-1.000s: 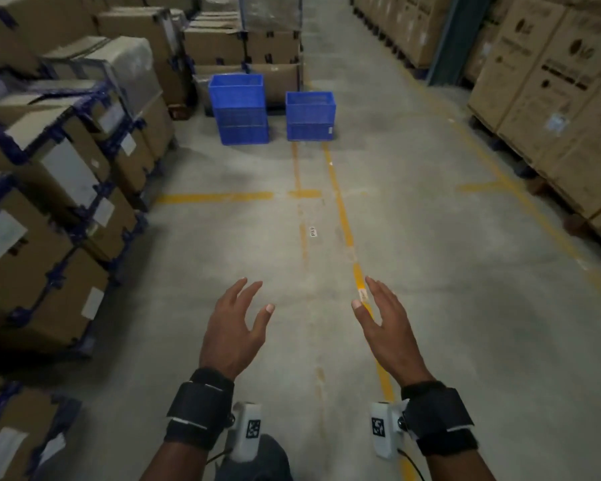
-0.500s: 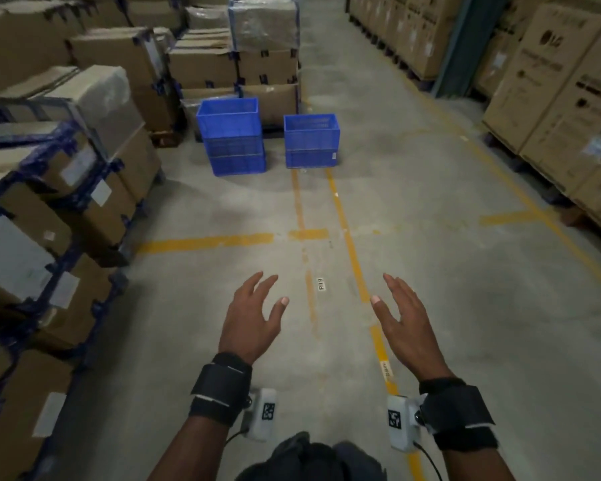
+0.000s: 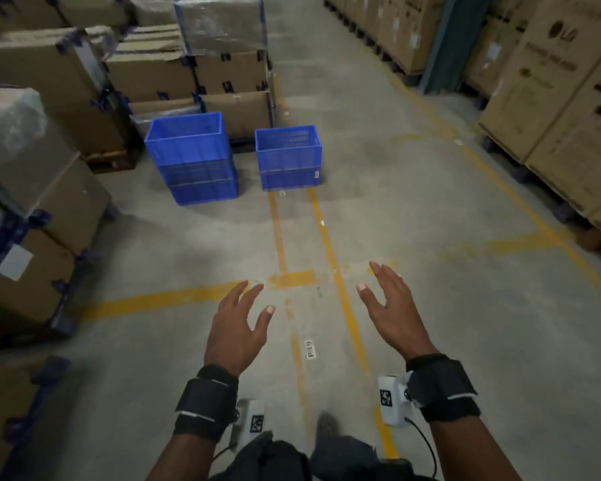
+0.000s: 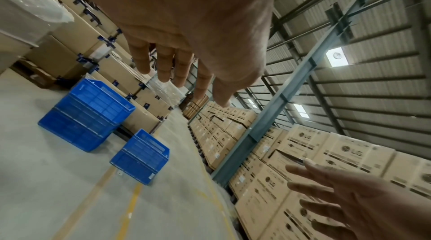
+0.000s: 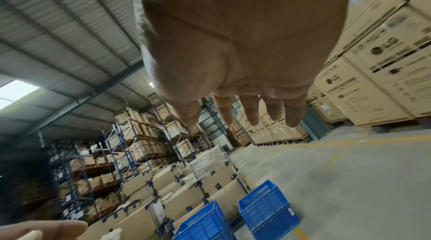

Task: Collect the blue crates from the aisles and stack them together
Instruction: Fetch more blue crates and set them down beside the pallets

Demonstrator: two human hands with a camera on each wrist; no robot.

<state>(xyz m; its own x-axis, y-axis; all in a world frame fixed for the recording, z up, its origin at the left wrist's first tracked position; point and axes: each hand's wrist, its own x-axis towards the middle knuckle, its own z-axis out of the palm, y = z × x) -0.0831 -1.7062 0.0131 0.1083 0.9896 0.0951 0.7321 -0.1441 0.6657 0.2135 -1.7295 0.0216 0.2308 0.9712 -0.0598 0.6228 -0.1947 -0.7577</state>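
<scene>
Two stacks of blue crates stand on the concrete floor ahead. The taller stack (image 3: 191,157) (image 4: 86,113) (image 5: 203,223) is on the left, in front of cardboard boxes. The shorter stack (image 3: 288,157) (image 4: 142,157) (image 5: 268,205) is to its right, at the far end of two yellow floor lines. My left hand (image 3: 238,324) (image 4: 186,45) and right hand (image 3: 391,307) (image 5: 245,78) are held out in front of me, fingers spread, holding nothing. Both are well short of the crates.
Strapped cardboard boxes on pallets (image 3: 32,189) line the left side. Tall printed cartons (image 3: 555,109) line the right. A grey steel column (image 3: 444,43) stands at the right. Yellow lines (image 3: 333,272) mark the floor, with the label P-19 (image 3: 311,348). The aisle runs on past the crates.
The crates have come nearer and lower in the head view as I walk forward. Both hands stay open and outstretched, and have crossed the yellow cross line.
</scene>
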